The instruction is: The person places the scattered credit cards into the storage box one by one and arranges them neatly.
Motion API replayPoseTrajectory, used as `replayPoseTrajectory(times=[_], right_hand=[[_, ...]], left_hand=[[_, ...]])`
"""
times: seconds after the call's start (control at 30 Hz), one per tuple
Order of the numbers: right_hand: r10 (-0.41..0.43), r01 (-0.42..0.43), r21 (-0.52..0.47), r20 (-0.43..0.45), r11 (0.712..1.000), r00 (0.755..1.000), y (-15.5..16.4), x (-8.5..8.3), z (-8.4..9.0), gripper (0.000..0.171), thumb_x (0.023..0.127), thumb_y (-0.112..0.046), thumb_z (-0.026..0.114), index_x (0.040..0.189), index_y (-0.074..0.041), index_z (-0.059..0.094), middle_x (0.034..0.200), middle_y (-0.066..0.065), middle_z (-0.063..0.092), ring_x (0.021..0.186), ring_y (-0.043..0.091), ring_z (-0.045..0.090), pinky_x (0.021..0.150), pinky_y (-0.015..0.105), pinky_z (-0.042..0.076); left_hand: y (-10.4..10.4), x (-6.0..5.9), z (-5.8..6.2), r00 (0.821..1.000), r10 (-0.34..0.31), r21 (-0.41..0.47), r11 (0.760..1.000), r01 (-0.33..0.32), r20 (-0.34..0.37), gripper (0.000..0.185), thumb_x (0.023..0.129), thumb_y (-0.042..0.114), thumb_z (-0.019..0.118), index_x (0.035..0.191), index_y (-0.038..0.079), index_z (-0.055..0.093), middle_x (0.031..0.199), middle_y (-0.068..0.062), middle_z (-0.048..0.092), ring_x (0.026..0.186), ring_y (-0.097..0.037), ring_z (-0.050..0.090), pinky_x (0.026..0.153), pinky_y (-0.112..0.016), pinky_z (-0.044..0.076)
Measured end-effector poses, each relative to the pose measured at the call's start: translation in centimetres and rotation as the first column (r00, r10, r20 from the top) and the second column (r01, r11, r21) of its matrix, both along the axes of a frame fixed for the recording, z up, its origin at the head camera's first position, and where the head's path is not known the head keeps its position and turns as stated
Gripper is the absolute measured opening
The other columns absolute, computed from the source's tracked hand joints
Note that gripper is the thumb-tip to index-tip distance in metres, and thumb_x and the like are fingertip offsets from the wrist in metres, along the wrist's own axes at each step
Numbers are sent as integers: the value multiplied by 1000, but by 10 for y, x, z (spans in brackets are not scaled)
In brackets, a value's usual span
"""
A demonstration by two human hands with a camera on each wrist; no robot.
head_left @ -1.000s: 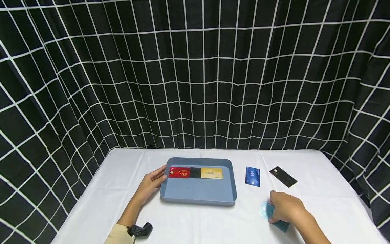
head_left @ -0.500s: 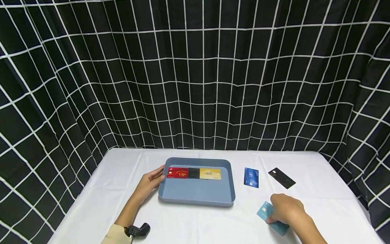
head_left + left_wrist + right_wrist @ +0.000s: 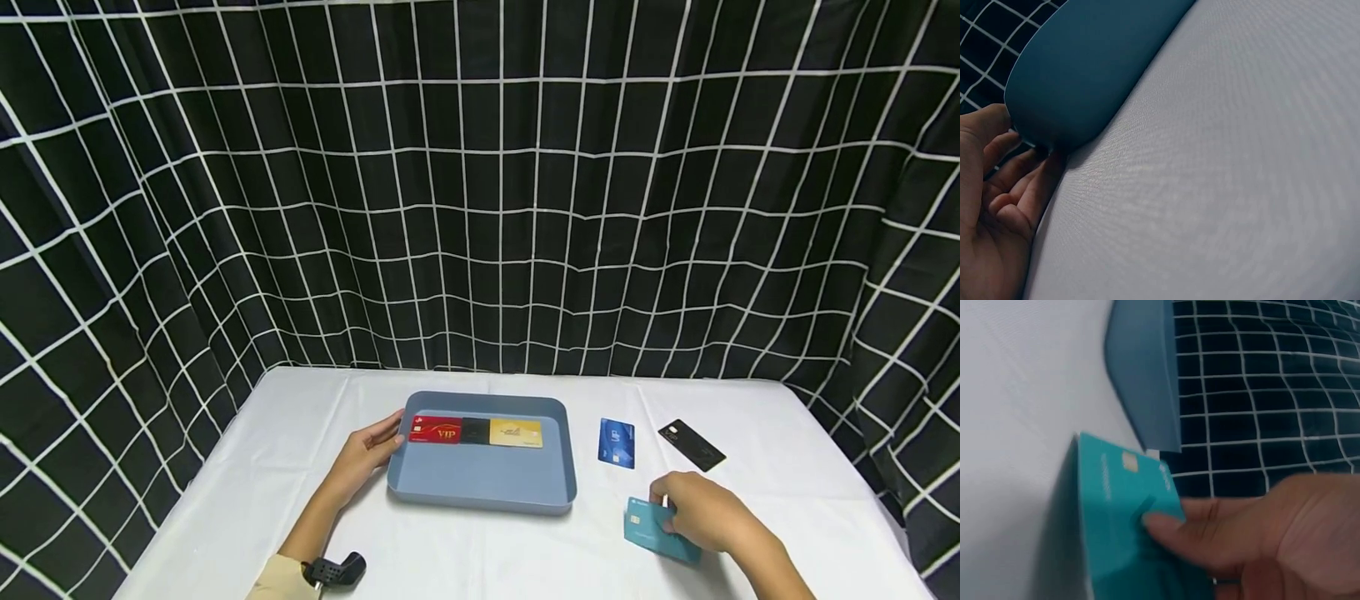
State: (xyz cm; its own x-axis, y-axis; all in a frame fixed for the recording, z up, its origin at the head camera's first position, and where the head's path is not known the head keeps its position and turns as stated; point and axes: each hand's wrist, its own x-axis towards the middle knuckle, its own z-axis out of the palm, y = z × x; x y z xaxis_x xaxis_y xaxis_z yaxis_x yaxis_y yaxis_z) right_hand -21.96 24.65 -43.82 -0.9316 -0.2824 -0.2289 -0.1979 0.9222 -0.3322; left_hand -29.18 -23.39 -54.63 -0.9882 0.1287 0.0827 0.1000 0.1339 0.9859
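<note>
The right hand (image 3: 701, 518) is pinching a teal chip card (image 3: 658, 532), tilting it off the white tablecloth (image 3: 247, 492) just right of the blue tray (image 3: 480, 479). The left hand (image 3: 365, 454), fingers relaxed, is resting against the tray's left edge, apparently steadying it.

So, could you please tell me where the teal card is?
In the head view, the teal card is front right, pinched in the right hand, below the blue card.
</note>
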Motion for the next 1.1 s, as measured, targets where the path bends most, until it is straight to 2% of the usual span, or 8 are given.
replayPoseTrajectory(times=[0.17, 0.33, 0.43, 0.53, 0.63, 0.8, 0.9, 1.1], right_hand=[[104, -114, -150, -70, 982, 992, 6, 1, 4, 22, 82, 6, 70, 97, -10, 71, 80, -1, 62, 77, 16, 52, 75, 44, 52], [144, -147, -191, -25, 971, 989, 10, 2, 6, 34, 78, 14, 67, 103, -8, 69, 93, 2, 65, 88, 19, 55, 82, 49, 53], [130, -131, -196, -19, 972, 991, 8, 2, 7, 36, 73, 15, 69, 101, -8, 68, 93, 3, 65, 88, 20, 55, 81, 46, 54], [113, -111, -247, -8, 963, 994, 7, 2, 7, 34, 72, 14, 73, 98, -8, 67, 89, 3, 64, 85, 19, 55, 67, 38, 58], [121, -125, -281, -33, 952, 992, 7, 2, 9, 31, 73, 10, 77, 96, -9, 67, 82, -1, 63, 80, 16, 53, 62, 30, 53], [140, -173, -312, -123, 934, 982, 5, 2, 12, 29, 73, 3, 82, 94, -11, 67, 68, -9, 59, 68, 7, 48, 68, 26, 42], [116, -163, -388, -143, 907, 983, 1, 3, 12, 28, 75, 3, 81, 96, -8, 66, 70, -8, 64, 67, 5, 52, 64, 23, 46], [2, -116, -493, -225, 862, 974, -12, 2, 13, 25, 83, -1, 79, 107, -5, 74, 89, 3, 71, 70, 8, 62, 60, 23, 52]], left_hand=[[1, 1, 0, 1000, 2, -3, 1000, -2, -3, 54, 100, 19, 66, 151, 8, 49, 151, -14, 49, 137, -31, 50, 95, -28, 56], [1, 1, 0, 1000, 1, 1, 1000, -1, 3, 54, 101, 19, 66, 151, 8, 49, 151, -13, 49, 137, -31, 50, 95, -29, 56], [1, 1, 0, 1000, 1, 2, 1000, -1, 2, 54, 101, 19, 66, 151, 8, 49, 151, -13, 49, 137, -32, 50, 94, -28, 57], [1, 1, 0, 1000, 3, 10, 1000, -3, 2, 53, 101, 19, 66, 150, 8, 50, 150, -13, 50, 136, -31, 51, 93, -28, 57], [1, 1, 0, 1000, 3, 14, 1000, -3, -1, 53, 100, 18, 66, 150, 8, 50, 150, -14, 50, 137, -31, 50, 95, -28, 56], [2, 0, -1, 1000, 0, 17, 1000, 0, -4, 54, 100, 18, 66, 151, 8, 49, 151, -13, 49, 138, -31, 49, 97, -29, 55], [2, -1, -1, 1000, 2, 13, 1000, -2, -6, 55, 100, 19, 67, 151, 9, 49, 151, -13, 49, 137, -31, 50, 96, -30, 55], [1, 1, -1, 1000, -2, 5, 1000, 2, 4, 55, 100, 18, 66, 151, 8, 48, 152, -12, 48, 139, -30, 48, 97, -30, 55]])
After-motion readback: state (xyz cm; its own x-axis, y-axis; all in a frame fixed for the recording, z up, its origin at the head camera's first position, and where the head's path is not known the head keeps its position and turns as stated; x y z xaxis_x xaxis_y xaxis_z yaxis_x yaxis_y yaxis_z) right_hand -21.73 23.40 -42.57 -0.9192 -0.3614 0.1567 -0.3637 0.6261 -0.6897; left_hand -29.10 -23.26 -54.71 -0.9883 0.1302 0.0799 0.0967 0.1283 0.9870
